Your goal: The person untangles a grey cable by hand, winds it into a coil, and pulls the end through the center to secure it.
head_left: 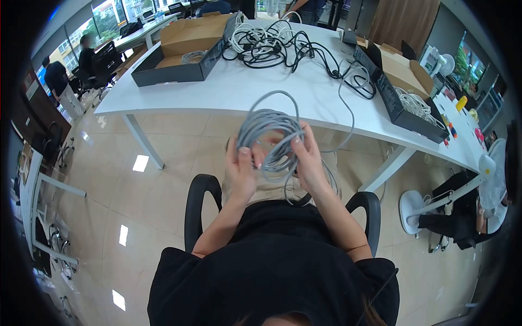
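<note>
Between my two hands is a coiled grey cable [267, 126], held up above my lap in front of the table edge. The fingers of my left hand [243, 168] wrap the coil's left side. My right hand [309, 160] grips the opposite side, thumb pressed on the strands. One loose loop stands up at the top of the coil. From the right side, a length of the same cable runs up onto the white table [217, 95]. Some loose strands hang below my right hand.
An open black box [174, 73] with a small cable coil stands at the table's left. Tangled black and white cables [266, 46] lie at the back middle. Another open box [405, 103] holds white cable at right. Chair armrests [204, 193] flank me; people are in the background.
</note>
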{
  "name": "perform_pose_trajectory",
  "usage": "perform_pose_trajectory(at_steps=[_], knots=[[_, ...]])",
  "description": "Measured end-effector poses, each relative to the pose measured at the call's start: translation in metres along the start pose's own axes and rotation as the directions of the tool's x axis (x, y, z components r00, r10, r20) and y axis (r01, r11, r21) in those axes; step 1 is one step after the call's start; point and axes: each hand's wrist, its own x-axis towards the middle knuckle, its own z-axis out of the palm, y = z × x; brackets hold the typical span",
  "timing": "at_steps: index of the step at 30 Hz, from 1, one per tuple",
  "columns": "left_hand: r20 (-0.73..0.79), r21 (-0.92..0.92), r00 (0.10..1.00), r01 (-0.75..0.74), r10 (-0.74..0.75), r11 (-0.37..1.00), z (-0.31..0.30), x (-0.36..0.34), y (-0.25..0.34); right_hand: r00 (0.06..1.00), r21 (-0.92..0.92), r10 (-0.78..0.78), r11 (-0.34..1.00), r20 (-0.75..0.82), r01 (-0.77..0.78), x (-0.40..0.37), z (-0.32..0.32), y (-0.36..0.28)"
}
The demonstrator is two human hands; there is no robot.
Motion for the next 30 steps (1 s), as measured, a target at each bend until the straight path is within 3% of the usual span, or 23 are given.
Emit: perform_pose_trajectory(at_steps=[3,6,9,12,15,19,21,22,25,27,28,30], knots=[[0.248,-0.095,0.969,0.033,-0.009,0.995,-0.002,0.002,-0.019,0.989,-0.076,-0.077,0.995,-0.123,0.068,0.0,-0.003,-0.009],[0.49,-0.258,0.846,0.374,-0.213,0.891,-0.012,0.015,-0.016,0.974,-0.202,-0.181,0.968,-0.137,0.152,0.003,-0.013,-0.016],[0.549,-0.091,0.798,0.354,-0.249,0.931,-0.016,0.038,-0.002,0.968,-0.436,-0.216,0.889,-0.128,0.141,0.002,-0.02,-0.027],[0.556,0.093,0.821,0.092,-0.128,0.991,0.0,0.045,0.018,0.944,-0.73,-0.314,0.668,-0.102,0.144,0.0,-0.011,-0.03],[0.425,0.327,0.887,0.033,-0.178,0.945,0.013,0.041,0.016,0.913,-0.812,-0.401,0.555,-0.07,0.182,0.0,-0.006,-0.027],[0.521,0.251,0.808,0.165,-0.277,0.954,0.009,0.052,0.01,0.917,-0.805,-0.397,0.532,0.036,0.262,0.001,-0.007,-0.043],[0.562,0.202,0.791,0.15,-0.24,0.968,0.014,0.053,0.017,0.923,-0.658,-0.383,0.703,-0.031,0.27,0.0,-0.005,-0.044],[0.579,0.166,0.768,0.22,-0.275,0.961,0.014,0.053,0.014,0.927,-0.571,-0.371,0.775,-0.061,0.273,-0.001,-0.004,-0.045],[0.64,0.061,0.67,0.444,-0.376,0.894,0.01,0.056,0.007,0.895,-0.609,-0.444,0.719,-0.03,0.336,-0.001,-0.003,-0.051],[0.694,-0.005,0.571,0.612,-0.438,0.791,0.01,0.056,0.002,0.827,-0.699,-0.562,0.593,-0.004,0.399,0.002,-0.002,-0.054],[0.717,-0.075,0.574,0.627,-0.396,0.775,0.01,0.054,-0.004,0.79,-0.739,-0.613,0.524,0.016,0.422,0.003,-0.003,-0.055],[0.749,-0.208,0.585,0.653,-0.31,0.728,0.013,0.048,-0.015,0.792,-0.766,-0.61,0.513,-0.009,0.387,0.001,-0.005,-0.057]])
